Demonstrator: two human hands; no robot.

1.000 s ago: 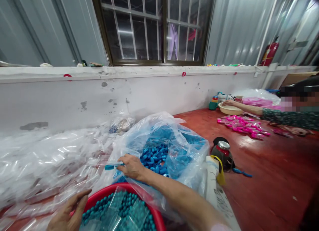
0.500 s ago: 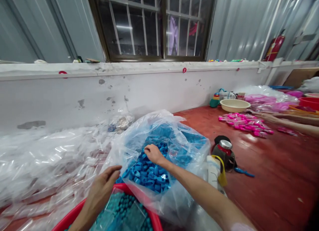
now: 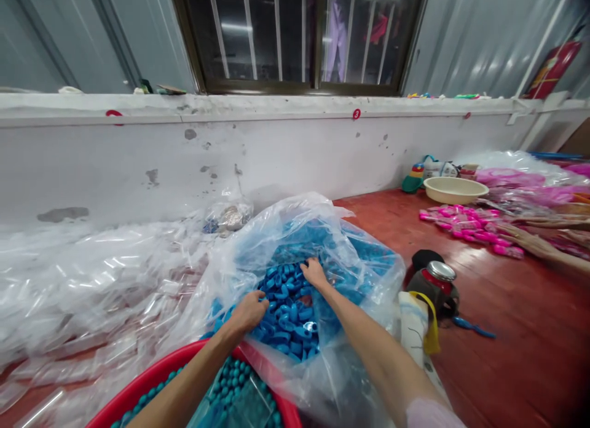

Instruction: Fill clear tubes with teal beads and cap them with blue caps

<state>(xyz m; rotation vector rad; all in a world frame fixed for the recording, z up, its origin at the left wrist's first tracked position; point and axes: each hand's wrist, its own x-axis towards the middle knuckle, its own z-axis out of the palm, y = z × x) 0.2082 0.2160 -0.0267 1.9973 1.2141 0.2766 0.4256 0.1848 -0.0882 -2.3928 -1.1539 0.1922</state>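
A clear plastic bag (image 3: 295,213) stands with its mouth spread, full of small hollow blue plastic pieces (image 3: 286,323). My left hand (image 3: 251,310) is at the left side of the pile with its fingers curled in; whatever may be in them is hidden. Deeper in the bag, my right hand (image 3: 314,272) reaches over the far right of the pile, its fingers slightly apart and nothing visible in them. Beneath my left forearm is a red tub (image 3: 184,354) with many teal beads (image 3: 233,376) and some clear plastic packets.
Clear plastic packaging (image 3: 92,274) covers the floor on the left. To the right of the bag are a jug with a silver lid (image 3: 441,270), a yellow strap (image 3: 431,329) and a blue-handled object (image 3: 474,328). Pink pieces (image 3: 472,228) and a cream basin (image 3: 455,190) lie farther back.
My left hand has moved right and forward, from above the tub's rim to the blue pieces. My right hand has shifted right and deeper into the bag. The camera view has tilted down slightly.
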